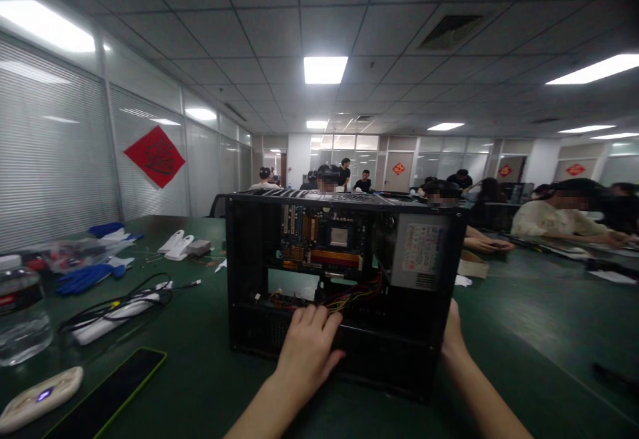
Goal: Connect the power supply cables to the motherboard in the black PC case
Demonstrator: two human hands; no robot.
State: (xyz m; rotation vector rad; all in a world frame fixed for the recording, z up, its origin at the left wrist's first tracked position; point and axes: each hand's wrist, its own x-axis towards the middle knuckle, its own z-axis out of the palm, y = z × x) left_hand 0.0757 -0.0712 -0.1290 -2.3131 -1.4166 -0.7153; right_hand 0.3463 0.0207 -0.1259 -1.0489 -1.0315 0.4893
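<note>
An open black computer case (344, 366) stands on the green table in front of me, its bare side facing me. Inside are a motherboard (319, 236), a grey power supply (419, 253) at upper right and loose colored cables (357, 294). My left hand (309, 342) grips the lower front rail, its fingers curled over the edge near the cables. At the case's right side, my right hand (452, 332) holds the outer wall; its fingertips are hidden behind it.
To the left are a water bottle (22, 312), a phone (107, 396), a white oval device (42, 396), a power strip (117, 316) with black cable, and blue gloves (90, 279). A small open box (472, 266) sits behind the case. Other people work across the table (539, 332).
</note>
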